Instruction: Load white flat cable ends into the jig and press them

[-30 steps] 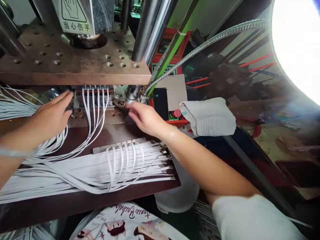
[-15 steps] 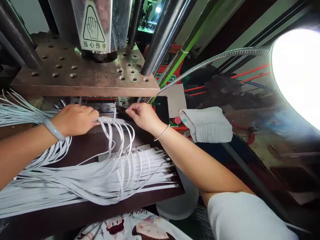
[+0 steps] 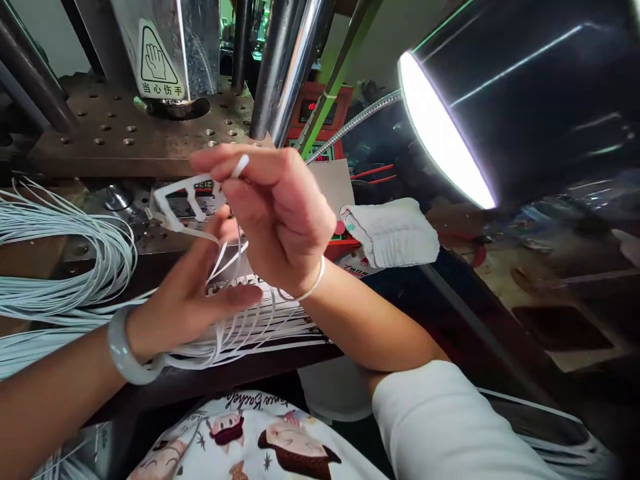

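My right hand (image 3: 285, 213) is raised in front of the press, its fingers pinched on a white plastic sprue (image 3: 167, 210). The angular frame of the sprue sticks out to the left, and a short white stub shows between the fingers. Below and to the left, my left hand (image 3: 195, 287) has its thumb stretched out and apart from its fingers. Its fingertips are partly hidden behind my right hand, close to thin white strands. Flat white cables (image 3: 280, 333) lie in a row under both hands, some looping up between them.
The press's thick steel plate (image 3: 165, 163) hangs above the mould area, between steel columns. A coil of white cables (image 3: 65, 247) lies at left. To the right are a folded white cloth (image 3: 395, 233) and a bright lamp (image 3: 445, 133). A red control box (image 3: 313, 110) stands behind.
My right hand has come up and nearer, now holding the sprue. My left hand has let go of the cable bundle and moved right with its thumb spread. The view has shifted.
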`<state>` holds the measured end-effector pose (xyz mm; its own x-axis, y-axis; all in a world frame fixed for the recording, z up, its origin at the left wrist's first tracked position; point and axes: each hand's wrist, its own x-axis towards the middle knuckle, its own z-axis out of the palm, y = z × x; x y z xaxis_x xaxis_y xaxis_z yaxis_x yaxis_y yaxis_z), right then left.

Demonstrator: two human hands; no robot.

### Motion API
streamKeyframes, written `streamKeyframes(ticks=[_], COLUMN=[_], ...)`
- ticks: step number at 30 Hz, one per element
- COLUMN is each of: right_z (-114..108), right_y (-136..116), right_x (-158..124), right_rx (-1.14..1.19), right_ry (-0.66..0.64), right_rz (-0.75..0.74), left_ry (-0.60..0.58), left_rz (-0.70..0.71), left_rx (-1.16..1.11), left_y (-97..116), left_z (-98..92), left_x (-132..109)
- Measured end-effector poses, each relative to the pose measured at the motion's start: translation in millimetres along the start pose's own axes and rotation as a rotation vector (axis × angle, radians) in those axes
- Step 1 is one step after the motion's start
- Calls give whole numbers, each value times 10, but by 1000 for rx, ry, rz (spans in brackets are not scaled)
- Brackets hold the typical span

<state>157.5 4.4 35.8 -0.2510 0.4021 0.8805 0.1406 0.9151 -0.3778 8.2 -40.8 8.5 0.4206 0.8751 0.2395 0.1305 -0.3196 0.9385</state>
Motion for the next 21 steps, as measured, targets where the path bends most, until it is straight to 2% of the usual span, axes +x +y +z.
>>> streamKeyframes(ticks=[1, 2, 3, 4, 5, 6, 7, 8, 9, 10, 12, 13, 14, 16, 18, 21], right_z=[-91, -219, -383, -576, -786, -995, -1184, -1335, -1434, -1471, -1366, -1245, -1099, -804, -587, -467], right_y=[-160, -304, -422, -502, -540, -531, -479, -390, -273, -136, 171, 329, 484, 764, 972, 1116], right_x=[8, -38, -138, -287, -469, -668, -864, -1040, -1180, -1275, -1318, -1271, -1192, -990, -814, -715], right_rx=[63, 125, 155, 125, 24, -168, -372, -477, -576, -643, -733, -767, -774, -732, -656, -584], right_ry=[-21, -23, 8, 90, 188, 260, 226, 166, 68, -66, -340, -476, -581, -735, -864, -947], right_rz=[46, 123, 223, 338, 433, 532, 614, 677, 728, 756, 739, 703, 656, 594, 568, 538], left_ry=[-88, -127, -96, 8, 166, 330, 474, 555, 551, 468, 222, 133, 100, 172, 244, 203], left_rz=[-32, -72, -115, -166, -228, -306, -411, -522, -637, -758, -941, -973, -953, -808, -691, -699], left_rx=[-38, -55, -71, -98, -145, -203, -250, -279, -283, -275, -275, -286, -285, -246, -206, -214], left_y=[39, 61, 65, 49, 14, -38, -103, -176, -253, -327, -451, -497, -532, -577, -596, -580], left_z=[51, 48, -8, -106, -228, -354, -462, -535, -562, -543, -395, -294, -195, -44, 19, -2], left_x=[11, 16, 17, 16, 21, 41, 82, 148, 239, 349, 589, 697, 786, 891, 905, 845])
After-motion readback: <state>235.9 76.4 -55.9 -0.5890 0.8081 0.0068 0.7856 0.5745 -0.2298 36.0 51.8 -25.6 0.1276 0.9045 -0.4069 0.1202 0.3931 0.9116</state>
